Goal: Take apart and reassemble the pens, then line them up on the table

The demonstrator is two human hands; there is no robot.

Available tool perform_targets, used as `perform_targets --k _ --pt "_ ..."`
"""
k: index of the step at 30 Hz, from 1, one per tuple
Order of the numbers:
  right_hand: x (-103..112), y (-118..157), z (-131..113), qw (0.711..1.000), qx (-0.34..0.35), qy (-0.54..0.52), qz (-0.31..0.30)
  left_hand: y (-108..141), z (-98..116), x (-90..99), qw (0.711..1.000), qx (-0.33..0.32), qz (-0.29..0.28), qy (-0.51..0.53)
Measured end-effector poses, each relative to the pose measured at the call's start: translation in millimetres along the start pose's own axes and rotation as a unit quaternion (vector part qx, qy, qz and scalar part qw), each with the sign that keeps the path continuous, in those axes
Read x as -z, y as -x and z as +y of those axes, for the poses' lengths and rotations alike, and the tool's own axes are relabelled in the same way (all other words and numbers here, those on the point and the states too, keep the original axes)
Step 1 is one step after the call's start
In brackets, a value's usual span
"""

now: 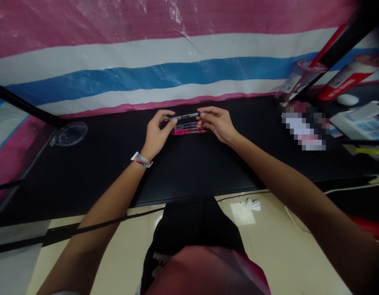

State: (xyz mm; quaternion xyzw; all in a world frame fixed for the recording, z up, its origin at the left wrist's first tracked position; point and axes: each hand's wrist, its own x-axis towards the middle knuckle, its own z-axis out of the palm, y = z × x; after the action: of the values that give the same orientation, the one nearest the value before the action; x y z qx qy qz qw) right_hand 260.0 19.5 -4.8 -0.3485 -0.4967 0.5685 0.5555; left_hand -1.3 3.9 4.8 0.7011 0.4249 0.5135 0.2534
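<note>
A dark pen (186, 116) with a clear barrel spans the gap between my hands, over the black table (189, 172). My left hand (159, 129) pinches its left end between thumb and fingers. At the other end, the fingertips of my right hand (218, 123) are closed on the same pen. Just in front of it lie a second dark pen (189, 124) and a few pink-red pens (188, 131), side by side and roughly parallel. My fingers partly cover the ends of these pens, so I cannot tell exactly how many there are.
A round clear plastic lid or dish (71, 134) sits at the left. On the right stand a clear container (300, 80), a red-and-white canister (346, 78), a white round object (348, 99) and a box (358, 121). A striped sheet (177, 73) hangs behind the table; a cable (238, 196) runs along its front edge.
</note>
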Motion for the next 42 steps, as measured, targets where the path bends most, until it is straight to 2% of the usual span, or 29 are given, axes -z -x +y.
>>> perform_targets --k 5,23,29,37,42 --pt "1 0 1 1.0 0.003 0.015 0.004 -2 -1 0.6 0.999 0.014 -0.017 -0.031" --pt "3 -2 8 1.0 0.007 0.018 0.023 -4 -9 0.6 0.999 0.029 -0.022 -0.003" --pt "3 -3 8 1.0 0.008 0.014 0.027 -4 -21 -0.4 0.999 0.025 -0.008 0.022" --pt "3 -3 6 0.999 0.002 0.012 0.046 -6 -14 1.7 0.999 0.017 0.002 -0.029" --pt "5 -5 7 0.998 0.016 -0.01 0.055 -6 -20 2.4 0.999 0.018 0.015 -0.027"
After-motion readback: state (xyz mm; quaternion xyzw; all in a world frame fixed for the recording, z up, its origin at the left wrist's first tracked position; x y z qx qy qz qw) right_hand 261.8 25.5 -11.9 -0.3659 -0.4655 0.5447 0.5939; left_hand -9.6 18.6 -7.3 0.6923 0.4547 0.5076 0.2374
